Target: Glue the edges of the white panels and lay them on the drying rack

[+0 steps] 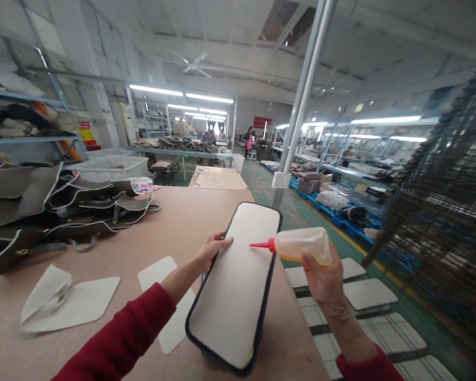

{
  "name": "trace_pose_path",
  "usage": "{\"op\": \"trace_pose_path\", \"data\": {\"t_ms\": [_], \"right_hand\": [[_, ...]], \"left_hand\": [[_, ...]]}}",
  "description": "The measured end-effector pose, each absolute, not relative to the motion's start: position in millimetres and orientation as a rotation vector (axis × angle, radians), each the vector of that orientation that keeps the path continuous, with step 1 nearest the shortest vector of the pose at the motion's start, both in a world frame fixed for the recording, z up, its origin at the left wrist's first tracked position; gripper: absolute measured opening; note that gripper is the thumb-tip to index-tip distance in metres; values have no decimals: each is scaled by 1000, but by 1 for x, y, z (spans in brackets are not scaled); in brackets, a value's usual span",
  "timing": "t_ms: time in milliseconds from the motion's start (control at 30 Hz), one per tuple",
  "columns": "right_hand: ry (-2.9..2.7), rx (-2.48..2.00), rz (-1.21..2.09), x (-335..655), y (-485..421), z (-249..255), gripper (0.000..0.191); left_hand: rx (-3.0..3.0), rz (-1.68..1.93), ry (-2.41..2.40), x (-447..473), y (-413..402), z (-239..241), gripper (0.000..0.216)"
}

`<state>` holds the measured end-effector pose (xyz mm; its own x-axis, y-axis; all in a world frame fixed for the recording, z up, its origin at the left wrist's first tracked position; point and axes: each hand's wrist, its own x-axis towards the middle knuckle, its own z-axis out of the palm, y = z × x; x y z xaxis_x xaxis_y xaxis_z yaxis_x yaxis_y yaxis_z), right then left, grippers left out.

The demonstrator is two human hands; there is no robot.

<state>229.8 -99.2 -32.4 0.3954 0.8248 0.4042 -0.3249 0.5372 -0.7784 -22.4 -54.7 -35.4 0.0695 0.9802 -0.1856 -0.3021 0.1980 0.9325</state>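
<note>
A long white panel with a dark rim (238,286) is held tilted above the brown table (182,217). My left hand (213,248) grips its left edge, thumb on top. My right hand (321,275) is wrapped round a translucent squeeze bottle (301,244) with a red nozzle. The nozzle tip points left and hovers over the panel's upper white face.
Flat white cut pieces (74,301) lie on the table at left. Behind them is a stack of dark bag parts (63,211). A rack with more white pieces (365,296) stands low at right, beside dark wire shelving (440,211). A metal post (301,106) rises ahead. People work far back.
</note>
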Motion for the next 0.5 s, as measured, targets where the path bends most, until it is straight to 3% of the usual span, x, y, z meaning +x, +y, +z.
{"op": "trace_pose_path", "data": {"t_ms": [300, 500], "right_hand": [[-846, -691, 770, 242, -97, -43, 48], [-843, -737, 744, 248, -96, -51, 55]], "left_hand": [[919, 940, 935, -21, -54, -37, 37], [981, 916, 868, -14, -52, -36, 44]]}}
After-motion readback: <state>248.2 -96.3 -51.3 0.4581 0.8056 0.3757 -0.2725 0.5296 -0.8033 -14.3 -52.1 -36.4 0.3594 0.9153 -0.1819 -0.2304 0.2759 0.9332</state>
